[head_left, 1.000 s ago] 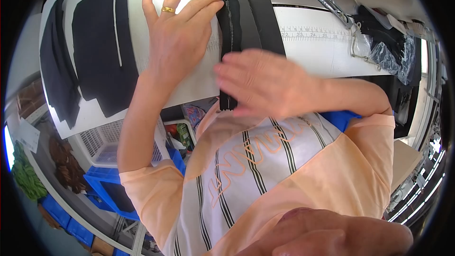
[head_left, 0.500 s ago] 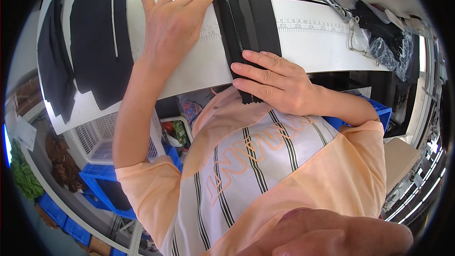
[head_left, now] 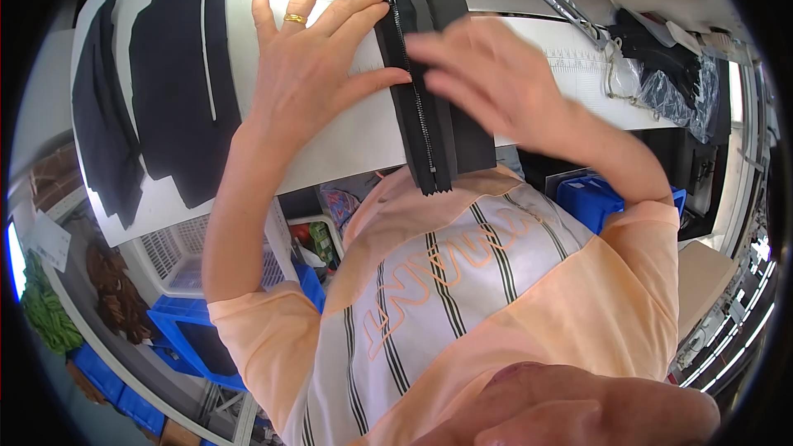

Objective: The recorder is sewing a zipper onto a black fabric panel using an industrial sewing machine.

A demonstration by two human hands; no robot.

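A black zipper (head_left: 423, 120) with metal teeth lies lengthwise on a strip of black fabric (head_left: 472, 134), its near end hanging past the table's front edge. My left hand (head_left: 310, 58), with a ring on one finger, is spread flat on the left. Its fingertips touch the zipper's far part and its thumb reaches the zipper's left edge. Over the middle of the zipper is my right hand (head_left: 504, 74), smeared by motion, its fingers pointing left. Whether those fingers touch the tape I cannot tell.
Black cut fabric pieces (head_left: 178, 83) lie on the white table (head_left: 330, 149) at left. Large scissors (head_left: 570, 12) rest at far right beside a plastic bag (head_left: 677, 95) and black cloth. A white basket (head_left: 178, 256) and blue crates (head_left: 198, 334) stand below the table's left.
My right hand has lifted from the zipper's near end and moved toward its middle. My left thumb has come out to the zipper's edge. The whole view has shifted slightly.
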